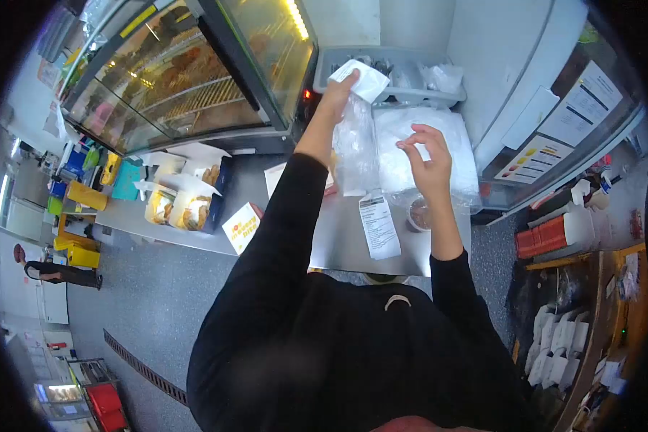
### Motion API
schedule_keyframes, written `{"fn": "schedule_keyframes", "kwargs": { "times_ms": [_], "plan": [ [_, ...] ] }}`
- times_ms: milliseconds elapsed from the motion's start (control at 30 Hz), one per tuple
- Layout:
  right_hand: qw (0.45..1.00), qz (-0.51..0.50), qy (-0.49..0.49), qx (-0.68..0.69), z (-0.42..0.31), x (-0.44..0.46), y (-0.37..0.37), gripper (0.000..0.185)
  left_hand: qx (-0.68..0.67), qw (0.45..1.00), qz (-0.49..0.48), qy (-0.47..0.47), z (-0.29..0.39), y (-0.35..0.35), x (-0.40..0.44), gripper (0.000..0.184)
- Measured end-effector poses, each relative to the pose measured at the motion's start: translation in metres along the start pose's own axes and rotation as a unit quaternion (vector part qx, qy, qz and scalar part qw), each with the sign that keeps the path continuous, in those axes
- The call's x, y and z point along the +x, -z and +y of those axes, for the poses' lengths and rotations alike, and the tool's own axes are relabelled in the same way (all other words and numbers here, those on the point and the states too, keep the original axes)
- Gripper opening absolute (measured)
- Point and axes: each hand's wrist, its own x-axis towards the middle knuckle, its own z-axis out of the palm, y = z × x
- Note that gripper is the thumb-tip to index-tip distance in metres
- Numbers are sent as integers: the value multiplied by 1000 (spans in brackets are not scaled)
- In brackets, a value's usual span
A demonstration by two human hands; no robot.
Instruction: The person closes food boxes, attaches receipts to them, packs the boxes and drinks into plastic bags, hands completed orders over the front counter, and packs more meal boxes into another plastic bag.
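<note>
1. Paper sheet (371,83), white and apparently folded, is held, in the head view, over the front rim of the grey tub (439,96) at the back edge of the bench (338,230).
2. By the left hand (340,95) it is pinched at its left part, thumb on top; the fingers beneath are mostly hidden.
3. The right hand (430,162) is held half open over the clear plastic bags (392,124), thumb and forefinger nearly meeting; nothing is seen gripped.
4. The step in hand is judged to be picking or placing of the sheet at the tub; which cannot be told. A steady left pinch, clear of loose plastic, would be called for.
5. The sheet's long axis is slanted left to right, its free end pointed toward the bench's right edge.
6. Nearer the front edge, a printed receipt (379,227) is laid lengthwise front to back.
</note>
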Motion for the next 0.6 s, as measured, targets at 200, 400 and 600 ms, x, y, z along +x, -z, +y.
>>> {"fn": "schedule_keyframes", "kwargs": {
  "times_ms": [200,400,600],
  "plan": [
    [975,-33,-205,84,15,-50,-20,14,488,871,39,44,-23,15,5,98],
    [944,-86,-218,234,4,-89,-56,12,589,765,182,-187,37,37,-81,84],
    [795,-290,-353,400,31,-118,-135,9,745,652,-77,121,-37,165,-192,88]
  ]
}}
